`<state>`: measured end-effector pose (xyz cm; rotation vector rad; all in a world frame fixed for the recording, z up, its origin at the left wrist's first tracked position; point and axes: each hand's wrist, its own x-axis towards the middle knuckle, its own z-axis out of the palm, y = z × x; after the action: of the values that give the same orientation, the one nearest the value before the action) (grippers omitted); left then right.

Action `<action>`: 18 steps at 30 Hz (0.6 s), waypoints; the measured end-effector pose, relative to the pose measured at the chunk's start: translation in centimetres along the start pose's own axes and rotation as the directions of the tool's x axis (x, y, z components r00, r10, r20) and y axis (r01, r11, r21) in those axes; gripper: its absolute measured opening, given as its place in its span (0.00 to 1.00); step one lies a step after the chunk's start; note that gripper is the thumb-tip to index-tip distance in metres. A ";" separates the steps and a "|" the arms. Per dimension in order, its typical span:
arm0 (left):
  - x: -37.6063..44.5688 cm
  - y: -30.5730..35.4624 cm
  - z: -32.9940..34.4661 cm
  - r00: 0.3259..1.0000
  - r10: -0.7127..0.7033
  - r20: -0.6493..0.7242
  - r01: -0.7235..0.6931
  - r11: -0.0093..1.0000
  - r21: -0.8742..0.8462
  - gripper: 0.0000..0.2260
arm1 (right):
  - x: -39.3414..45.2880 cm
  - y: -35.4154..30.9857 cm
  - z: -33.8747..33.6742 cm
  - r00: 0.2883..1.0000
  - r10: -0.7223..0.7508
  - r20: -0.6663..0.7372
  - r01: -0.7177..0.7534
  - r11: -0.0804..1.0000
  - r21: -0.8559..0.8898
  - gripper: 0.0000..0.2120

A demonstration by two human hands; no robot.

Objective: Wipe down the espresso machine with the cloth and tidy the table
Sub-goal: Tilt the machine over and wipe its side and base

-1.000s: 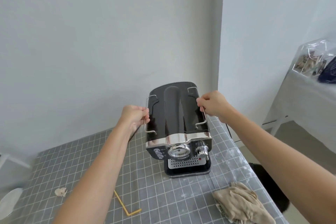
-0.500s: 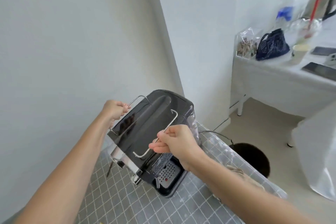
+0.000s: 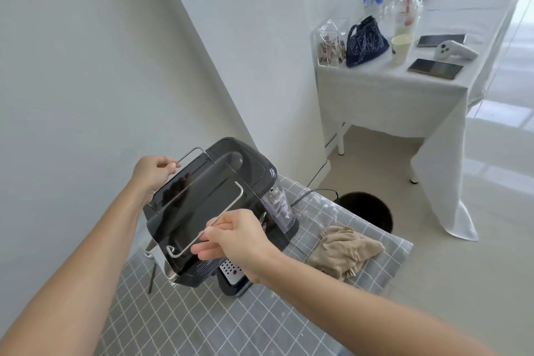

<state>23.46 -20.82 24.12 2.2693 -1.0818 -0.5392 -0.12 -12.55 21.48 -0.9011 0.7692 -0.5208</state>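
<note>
Espresso machine (image 3: 213,211) sits on the checked desk (image 3: 231,324), both hands on its top rails: left hand (image 3: 151,175) and right hand (image 3: 238,240) fingers clamped on wire. Cloth (image 3: 344,251) lies crumpled beside it, unheld. Wiping and tidying look undone.

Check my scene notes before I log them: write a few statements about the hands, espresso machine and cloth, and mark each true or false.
1. Both hands grip the wire rails on top of the espresso machine. True: left hand, right hand.
2. The cloth is held in the right hand. False: it lies on the checked table cover.
3. The cloth lies to the right of the machine. True.
4. The machine is white. False: it is black.
</note>
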 end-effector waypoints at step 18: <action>-11.2 3.9 6.6 0.785 0.515 0.344 -0.618 0.693 0.372 0.21 | 0.8 11.0 -24.3 0.994 0.053 -0.091 -0.089 -0.041 -0.995 0.34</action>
<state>10.85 -15.98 22.92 2.0863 -2.1318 -0.2722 -17.54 -19.29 2.38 -2.2859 1.2308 0.3405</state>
